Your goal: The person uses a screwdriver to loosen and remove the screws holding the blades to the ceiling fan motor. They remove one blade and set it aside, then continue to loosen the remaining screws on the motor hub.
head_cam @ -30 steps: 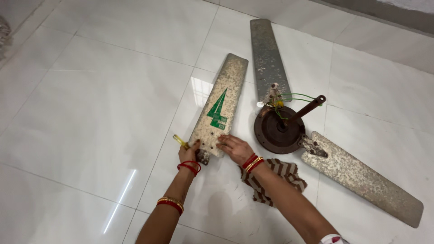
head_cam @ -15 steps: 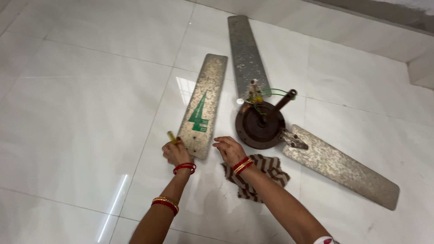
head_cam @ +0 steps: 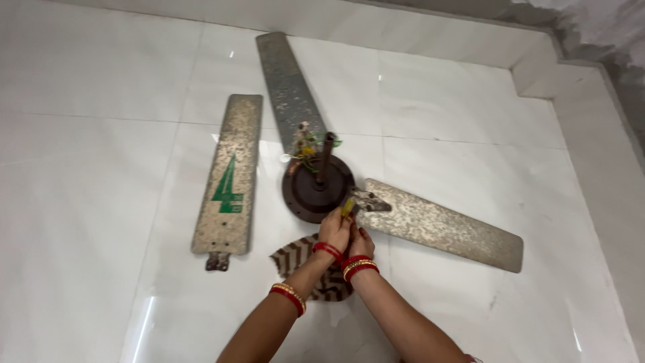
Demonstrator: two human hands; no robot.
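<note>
floor (head_cam: 101,202): glossy white tiles, raised ledge (head_cam: 578,81) at far right corner | left hand (head_cam: 334,232) grasping yellow-handled screwdriver (head_cam: 347,207) at fan motor (head_cam: 317,191) by blade bracket | right hand (head_cam: 361,243) just beside, grip unclear | detached blade (head_cam: 230,176) lies apart, left | striped cloth (head_cam: 306,265) under wrists

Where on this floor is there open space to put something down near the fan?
Bare floor lies left of the detached blade, and right of the upright blade, above the attached side blade. It is crowded by the motor hub, where the left hand, right hand and striped cloth meet.
</note>
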